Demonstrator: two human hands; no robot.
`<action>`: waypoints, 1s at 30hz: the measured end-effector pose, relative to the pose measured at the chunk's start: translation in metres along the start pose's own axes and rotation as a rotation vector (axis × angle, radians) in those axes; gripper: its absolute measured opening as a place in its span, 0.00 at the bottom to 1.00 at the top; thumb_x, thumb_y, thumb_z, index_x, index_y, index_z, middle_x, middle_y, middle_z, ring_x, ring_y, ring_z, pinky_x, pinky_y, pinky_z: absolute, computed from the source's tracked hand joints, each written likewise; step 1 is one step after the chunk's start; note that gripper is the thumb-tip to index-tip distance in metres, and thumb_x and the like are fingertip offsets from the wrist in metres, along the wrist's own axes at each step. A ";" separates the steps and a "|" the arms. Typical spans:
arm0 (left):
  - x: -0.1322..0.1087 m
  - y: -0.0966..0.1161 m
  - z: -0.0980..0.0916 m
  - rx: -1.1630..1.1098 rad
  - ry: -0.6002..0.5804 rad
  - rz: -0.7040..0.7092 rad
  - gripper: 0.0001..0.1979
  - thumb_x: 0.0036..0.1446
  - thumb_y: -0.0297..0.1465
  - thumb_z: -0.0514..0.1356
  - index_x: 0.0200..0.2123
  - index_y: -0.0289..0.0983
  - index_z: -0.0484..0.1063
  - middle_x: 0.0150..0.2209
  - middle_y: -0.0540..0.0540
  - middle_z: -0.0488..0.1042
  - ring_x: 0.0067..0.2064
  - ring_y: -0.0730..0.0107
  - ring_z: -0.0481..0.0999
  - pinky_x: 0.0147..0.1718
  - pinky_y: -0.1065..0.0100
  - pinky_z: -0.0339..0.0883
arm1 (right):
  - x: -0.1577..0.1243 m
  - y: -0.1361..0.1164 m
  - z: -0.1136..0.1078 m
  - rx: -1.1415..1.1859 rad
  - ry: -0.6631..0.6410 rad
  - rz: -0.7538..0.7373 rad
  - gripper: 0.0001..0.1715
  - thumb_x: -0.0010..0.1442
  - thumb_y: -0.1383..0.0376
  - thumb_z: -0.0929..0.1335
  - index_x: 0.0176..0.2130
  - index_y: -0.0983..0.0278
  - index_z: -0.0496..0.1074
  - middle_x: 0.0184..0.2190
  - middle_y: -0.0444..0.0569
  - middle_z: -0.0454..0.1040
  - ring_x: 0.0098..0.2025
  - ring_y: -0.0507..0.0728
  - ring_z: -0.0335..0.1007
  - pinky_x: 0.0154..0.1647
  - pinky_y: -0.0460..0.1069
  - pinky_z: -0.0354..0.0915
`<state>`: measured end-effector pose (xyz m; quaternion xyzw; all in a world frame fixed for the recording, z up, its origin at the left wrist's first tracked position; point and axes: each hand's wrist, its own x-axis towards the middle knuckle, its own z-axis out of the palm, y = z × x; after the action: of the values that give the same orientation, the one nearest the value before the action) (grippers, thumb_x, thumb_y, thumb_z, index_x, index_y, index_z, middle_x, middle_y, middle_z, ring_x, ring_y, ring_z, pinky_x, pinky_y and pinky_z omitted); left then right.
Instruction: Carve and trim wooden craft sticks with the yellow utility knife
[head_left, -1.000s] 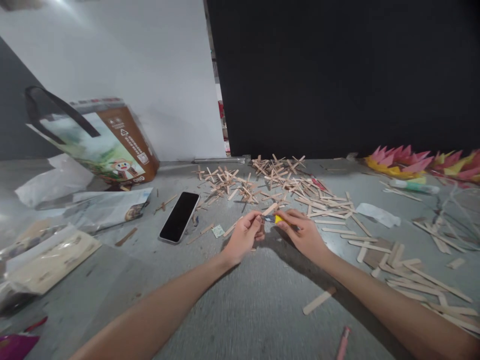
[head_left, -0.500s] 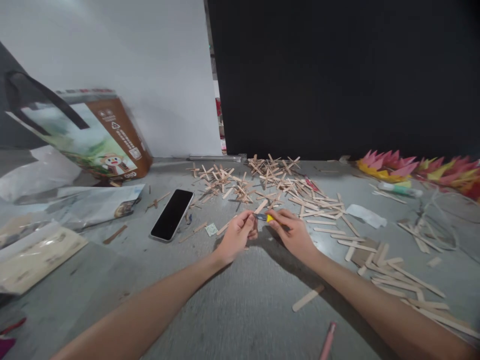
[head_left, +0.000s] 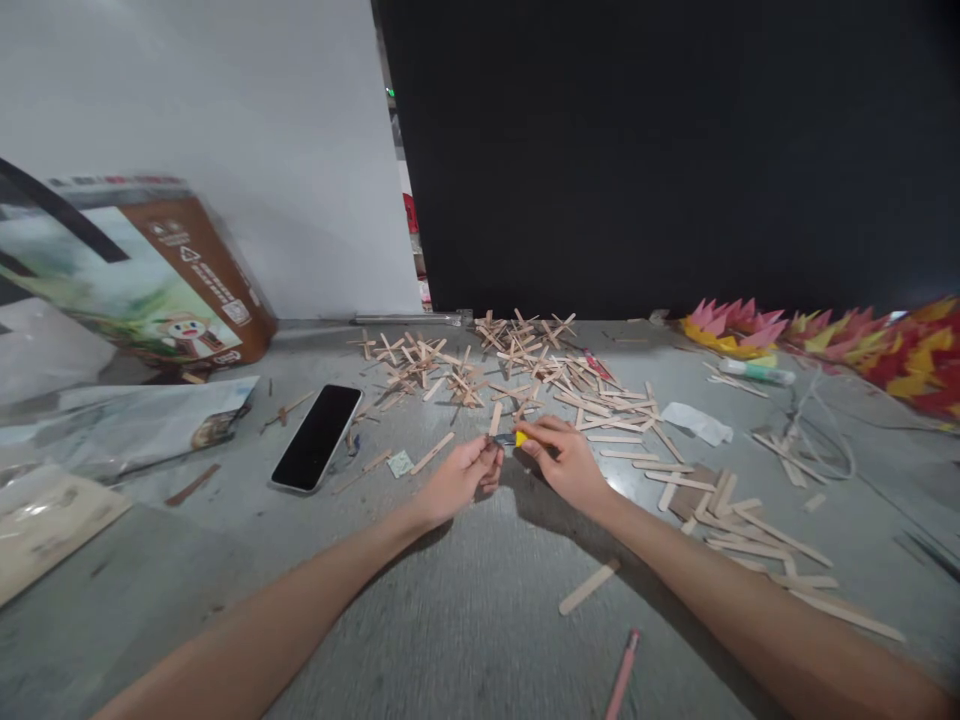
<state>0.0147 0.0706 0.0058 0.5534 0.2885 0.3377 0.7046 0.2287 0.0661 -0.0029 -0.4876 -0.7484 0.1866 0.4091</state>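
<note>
My left hand [head_left: 461, 480] is closed around the lower end of a wooden stick [head_left: 496, 419], which points upward from its fingertips. A small tool with a yellow part [head_left: 520, 438] and a dark grey end is pinched in my right hand [head_left: 564, 462]. The tool's grey end meets the stick at my left fingertips; the exact contact is too small to make out. Behind both hands lies a pile of crossed wooden sticks [head_left: 517, 340]. One loose stick [head_left: 589, 587] rests on the grey table [head_left: 420, 640] in front of my right hand.
A phone [head_left: 318, 438], a printed bag [head_left: 202, 280] and plastic packets [head_left: 150, 425] are at the left. Scattered sticks [head_left: 772, 540], white paper [head_left: 697, 422], a glue tube [head_left: 757, 372], a cable and pink-yellow paper shapes [head_left: 731, 325] lie right. A pink pencil [head_left: 623, 675] is near the front.
The view has shifted to the right, so the objects appear farther left. The held stick now points more upright. Both hands stay close together with their grips unchanged.
</note>
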 end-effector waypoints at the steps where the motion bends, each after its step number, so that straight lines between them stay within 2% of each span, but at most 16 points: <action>1: 0.000 0.000 -0.001 -0.006 -0.011 -0.004 0.22 0.67 0.50 0.58 0.33 0.38 0.61 0.24 0.57 0.56 0.24 0.77 0.55 0.25 0.72 0.51 | 0.000 0.001 -0.001 0.001 0.001 -0.010 0.16 0.71 0.62 0.66 0.51 0.57 0.82 0.41 0.51 0.80 0.47 0.63 0.75 0.51 0.57 0.64; 9: -0.002 0.000 -0.003 -0.004 -0.045 0.005 0.20 0.69 0.47 0.57 0.32 0.39 0.58 0.23 0.57 0.55 0.24 0.77 0.54 0.25 0.72 0.49 | 0.002 0.004 -0.001 0.030 0.002 -0.038 0.15 0.70 0.63 0.67 0.49 0.58 0.82 0.40 0.51 0.80 0.45 0.62 0.74 0.49 0.56 0.65; 15: -0.003 0.000 -0.002 0.042 -0.074 -0.018 0.24 0.64 0.52 0.60 0.31 0.40 0.57 0.24 0.58 0.55 0.24 0.78 0.52 0.25 0.71 0.49 | 0.001 0.005 -0.003 -0.007 -0.019 -0.078 0.15 0.69 0.63 0.67 0.50 0.58 0.82 0.39 0.50 0.80 0.46 0.62 0.74 0.50 0.57 0.64; 18: -0.002 -0.001 -0.002 0.032 -0.074 -0.022 0.23 0.65 0.50 0.60 0.31 0.39 0.58 0.23 0.58 0.55 0.23 0.78 0.52 0.25 0.71 0.49 | 0.001 0.003 -0.003 0.000 -0.021 -0.074 0.15 0.70 0.62 0.67 0.50 0.57 0.82 0.39 0.50 0.80 0.46 0.63 0.74 0.50 0.57 0.64; 25: 0.003 -0.003 -0.003 -0.196 0.031 0.095 0.16 0.67 0.38 0.60 0.30 0.40 0.58 0.23 0.59 0.50 0.23 0.78 0.51 0.25 0.72 0.49 | 0.004 0.003 -0.002 0.104 0.002 0.004 0.15 0.69 0.60 0.67 0.48 0.58 0.83 0.42 0.52 0.80 0.46 0.63 0.75 0.50 0.57 0.66; 30: 0.002 -0.003 0.000 -0.133 0.040 0.077 0.17 0.69 0.42 0.58 0.32 0.40 0.59 0.23 0.59 0.49 0.22 0.78 0.51 0.25 0.72 0.51 | 0.004 0.002 -0.004 0.099 -0.024 -0.004 0.15 0.69 0.59 0.67 0.49 0.57 0.82 0.43 0.52 0.80 0.49 0.64 0.74 0.53 0.59 0.64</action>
<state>0.0160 0.0719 0.0026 0.5092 0.2580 0.3937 0.7205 0.2322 0.0697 0.0001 -0.4630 -0.7441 0.2282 0.4241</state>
